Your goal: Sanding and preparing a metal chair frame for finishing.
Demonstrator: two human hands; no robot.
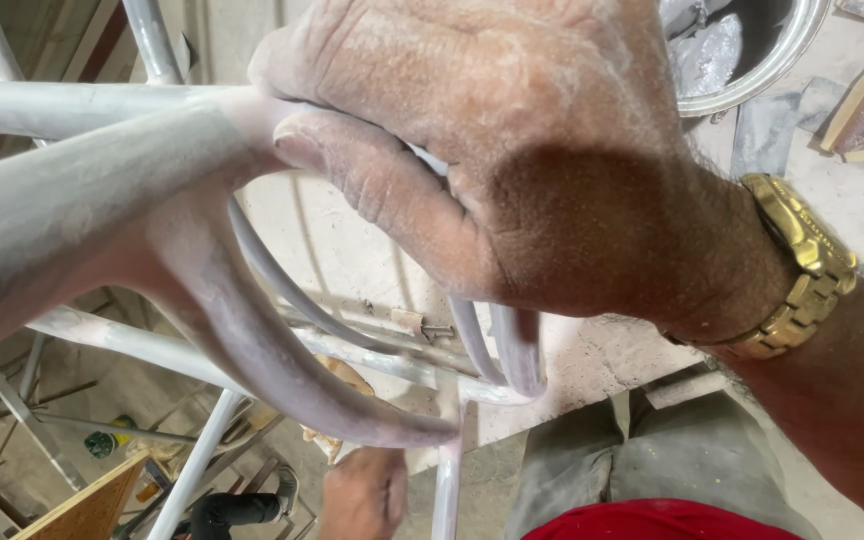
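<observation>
Dusty right hand [512,150] clenched around chalky curved metal frame [242,330], left hand [364,492] gripping lower bar [446,480]

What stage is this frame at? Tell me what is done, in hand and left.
Done: the curved grey-white coated metal tube frame already looks filled and smooth along its near bars, chalky all over. In hand: the right hand, dusted white, presses on the joint where tubes meet; the left hand holds a lower upright. Left: a bare screw on the crossbar remains uncoated.
</observation>
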